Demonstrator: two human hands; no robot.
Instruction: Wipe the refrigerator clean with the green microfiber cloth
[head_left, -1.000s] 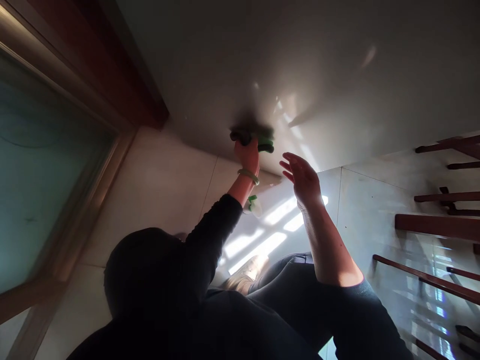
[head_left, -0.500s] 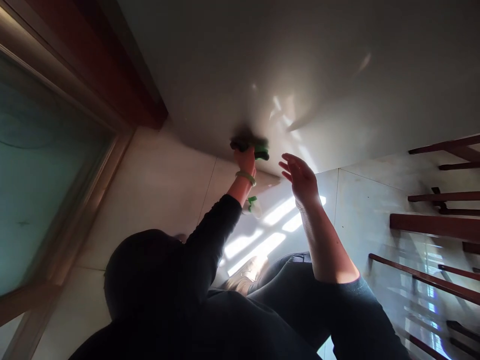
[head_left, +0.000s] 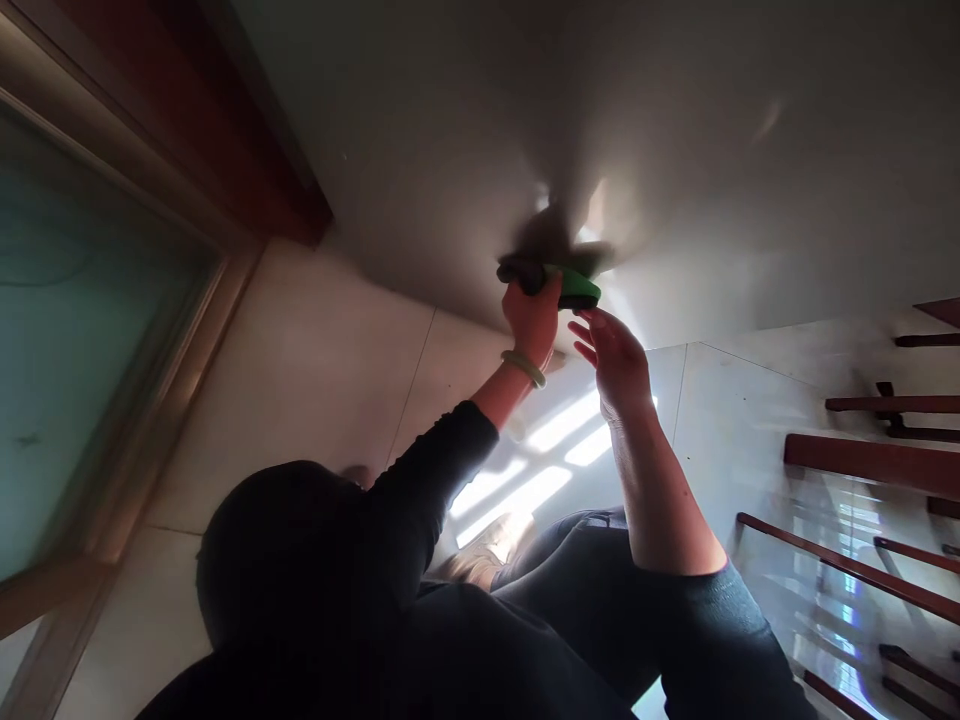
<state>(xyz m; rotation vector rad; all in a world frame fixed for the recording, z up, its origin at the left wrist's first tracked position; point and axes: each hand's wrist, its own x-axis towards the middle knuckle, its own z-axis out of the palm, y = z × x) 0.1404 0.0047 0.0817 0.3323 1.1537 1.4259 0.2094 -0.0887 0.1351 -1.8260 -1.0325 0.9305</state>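
Observation:
My left hand (head_left: 532,320), with a pale bangle on its wrist, is closed around a green-and-black handheld tool (head_left: 577,287). The tool lies against a broad, glossy, pale surface (head_left: 420,190) with a curved near edge, and its dark reflection shows there. What the tool's working side looks like is hidden. My right hand (head_left: 621,362) is open, its fingers extended just below the tool's right end. Whether the fingertips touch it, I cannot tell.
Dark red wooden furniture bars (head_left: 862,455) stand at the right. A wooden-framed glass panel (head_left: 97,330) lies along the left, with a dark red beam (head_left: 247,170) above. Bright sunlight patches fall on the tiled floor (head_left: 337,350) near my foot (head_left: 491,550).
My left hand has slid the green-and-black tool to the right and slightly up, close to my right hand. A green-topped, translucent object below is now covered by my left arm.

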